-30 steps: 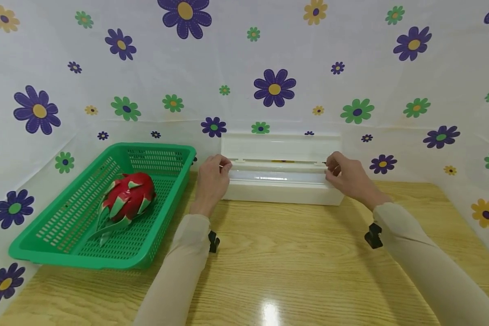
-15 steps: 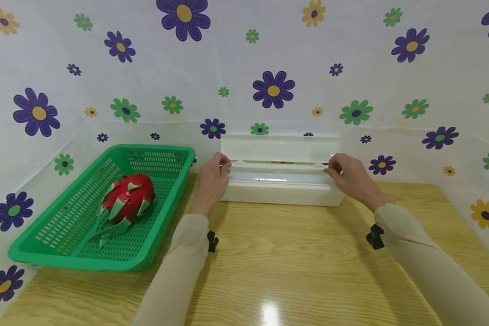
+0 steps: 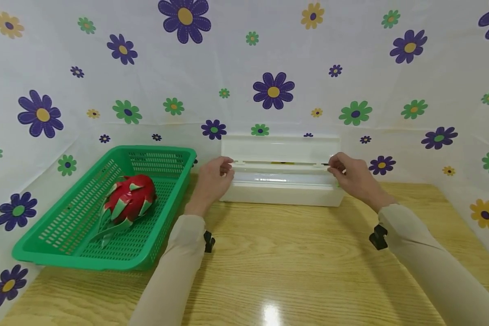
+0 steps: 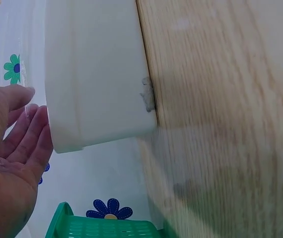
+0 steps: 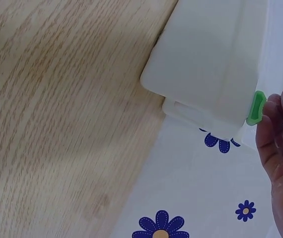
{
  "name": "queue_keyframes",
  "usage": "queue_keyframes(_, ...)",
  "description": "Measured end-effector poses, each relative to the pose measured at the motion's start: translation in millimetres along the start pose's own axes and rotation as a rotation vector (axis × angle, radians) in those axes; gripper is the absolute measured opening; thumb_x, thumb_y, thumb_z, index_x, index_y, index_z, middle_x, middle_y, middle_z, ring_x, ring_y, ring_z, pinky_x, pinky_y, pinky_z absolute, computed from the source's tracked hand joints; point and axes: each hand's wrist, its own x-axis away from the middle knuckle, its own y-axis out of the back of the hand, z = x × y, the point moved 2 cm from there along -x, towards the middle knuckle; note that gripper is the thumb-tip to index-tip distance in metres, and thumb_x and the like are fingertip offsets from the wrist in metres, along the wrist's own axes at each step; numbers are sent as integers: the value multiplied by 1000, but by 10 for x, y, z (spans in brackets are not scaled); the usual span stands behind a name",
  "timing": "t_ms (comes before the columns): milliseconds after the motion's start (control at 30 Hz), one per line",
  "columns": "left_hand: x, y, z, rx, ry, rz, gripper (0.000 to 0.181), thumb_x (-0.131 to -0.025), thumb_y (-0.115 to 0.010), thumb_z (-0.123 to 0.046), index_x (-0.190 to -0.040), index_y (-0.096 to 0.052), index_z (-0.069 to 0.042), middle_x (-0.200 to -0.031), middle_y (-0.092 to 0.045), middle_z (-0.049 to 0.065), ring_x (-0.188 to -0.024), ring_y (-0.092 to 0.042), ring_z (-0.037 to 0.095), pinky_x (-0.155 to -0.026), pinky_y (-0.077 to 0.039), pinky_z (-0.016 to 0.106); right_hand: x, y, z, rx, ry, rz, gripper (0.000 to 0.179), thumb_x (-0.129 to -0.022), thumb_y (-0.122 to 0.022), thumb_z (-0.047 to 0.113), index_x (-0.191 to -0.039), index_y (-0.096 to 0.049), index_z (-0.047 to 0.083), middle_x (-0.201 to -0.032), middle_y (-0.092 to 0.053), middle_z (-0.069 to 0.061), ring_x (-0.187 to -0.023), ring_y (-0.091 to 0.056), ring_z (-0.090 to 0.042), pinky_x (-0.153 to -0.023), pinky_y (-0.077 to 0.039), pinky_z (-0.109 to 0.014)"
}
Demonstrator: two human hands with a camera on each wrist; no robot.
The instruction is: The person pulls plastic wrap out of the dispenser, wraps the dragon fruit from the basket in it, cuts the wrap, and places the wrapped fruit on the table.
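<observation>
A long white cling film dispenser [image 3: 281, 194] stands at the back of the table, its lid [image 3: 281, 149] raised and a pale roll of cling film [image 3: 277, 177] showing inside. My left hand [image 3: 211, 179] is at the left end, thumb and fingers apart around clear film in the left wrist view. At the other end, my right hand [image 3: 354, 179] pinches the film's edge, thumb against fingertip. Just beside those fingers is a small green piece [image 5: 256, 108] at the dispenser's end. The film is thin and see-through, so its outline hardly shows.
On the left stands a green plastic basket [image 3: 77, 261] with a red dragon fruit [image 3: 131, 197] in it. A white cloth with flowers [image 3: 301, 54] hangs behind. Wood-grained table [image 3: 285, 253] lies in front of the dispenser.
My left hand has shifted slightly right, and its thumb and fingers have spread. My right hand moved slightly right, uncovering the green piece. Dispenser and basket stay in place.
</observation>
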Motion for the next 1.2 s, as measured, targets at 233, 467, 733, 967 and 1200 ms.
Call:
queue_keyframes(233, -2, -36, 11, -24, -16, -4, 28, -95, -64, -4, -122, -71, -2, -114, -69, 17, -106, -67, 30, -96, -55, 44, 33, 1, -20, 21, 16, 6, 16, -98, -61, -4, -110, -72, -6, -101, -75, -20, -84, -68, -27, -74, -55, -37)
queue_keyframes(467, -23, -89, 17, -86, 1, -78, 14, -99, -69, -20, -102, -76, -9, -125, -64, 16, -121, -60, 36, -104, -47, 55, 40, -34, -32, 47, -62, 22, 16, -103, -57, 5, -111, -68, -4, -102, -72, -18, -83, -60, -26, -74, -50, -36)
queue_keyframes(733, -3, -118, 12, -326, -18, -181, 17, -100, -66, -33, -103, -73, -18, -126, -66, 9, -118, -58, 38, -101, -35, 64, 48, -45, 8, 367, 128, -16, 12, -101, -60, 6, -109, -64, -2, -95, -73, -18, -80, -67, -33, -71, -60, -45)
queue_keyframes(967, 28, -114, -36, -474, -112, -286, 18, -99, -68, -31, -100, -73, -14, -116, -70, 11, -111, -62, 38, -99, -42, 60, 80, -38, 15, 532, 185, -49, 10, -102, -59, 8, -109, -60, 1, -90, -70, -18, -75, -65, -34, -64, -58, -44)
queue_keyframes(1200, 23, -84, -88, -555, -102, -278, 19, -101, -64, -33, -103, -71, -16, -115, -70, 10, -108, -62, 37, -95, -43, 58, 89, 15, 52, 681, 215, -89, 14, -101, -61, 13, -106, -52, 4, -82, -59, -16, -75, -61, -38, -62, -50, -45)
